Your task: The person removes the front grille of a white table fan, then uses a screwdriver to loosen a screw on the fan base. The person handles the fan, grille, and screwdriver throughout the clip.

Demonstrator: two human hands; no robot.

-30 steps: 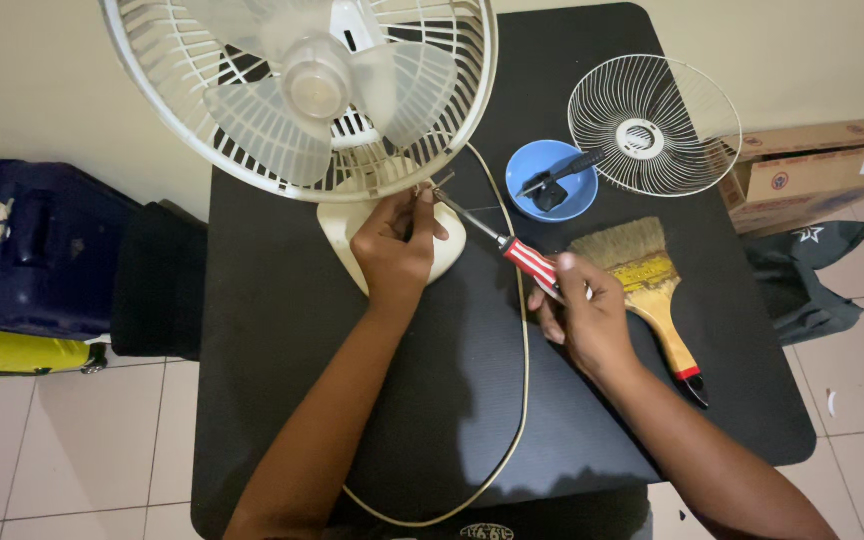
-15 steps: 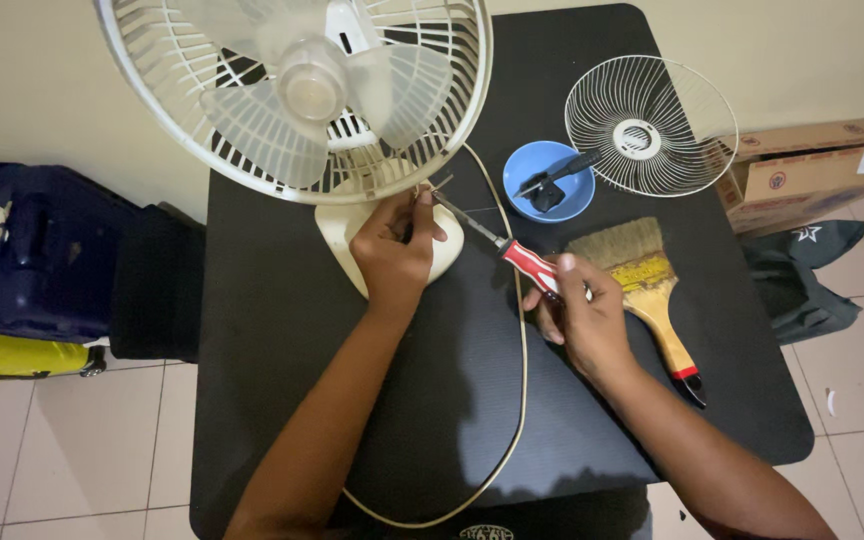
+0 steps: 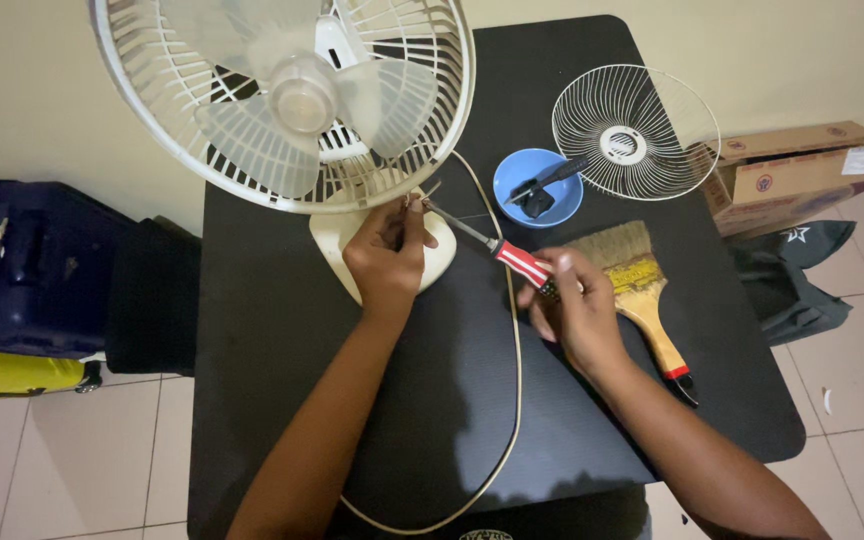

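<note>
A cream table fan [image 3: 292,100] stands on a black table [image 3: 262,340], its base [image 3: 337,245] under my left hand [image 3: 387,255]. That hand pinches the bottom rim of the fan's grille. My right hand [image 3: 572,310] grips a screwdriver [image 3: 497,250] with a red and white handle. Its metal tip points left to the grille rim beside my left fingers. The fan's cream cord [image 3: 514,400] loops down across the table between my arms.
A loose round wire grille [image 3: 637,130] lies at the back right, next to a blue bowl [image 3: 512,180] holding a dark part. A wide paintbrush [image 3: 642,290] lies by my right hand. Cardboard boxes [image 3: 802,170] sit right of the table; dark luggage [image 3: 22,270] sits left.
The view has shifted slightly. Both hands and the screwdriver stay at the fan's lower rim.
</note>
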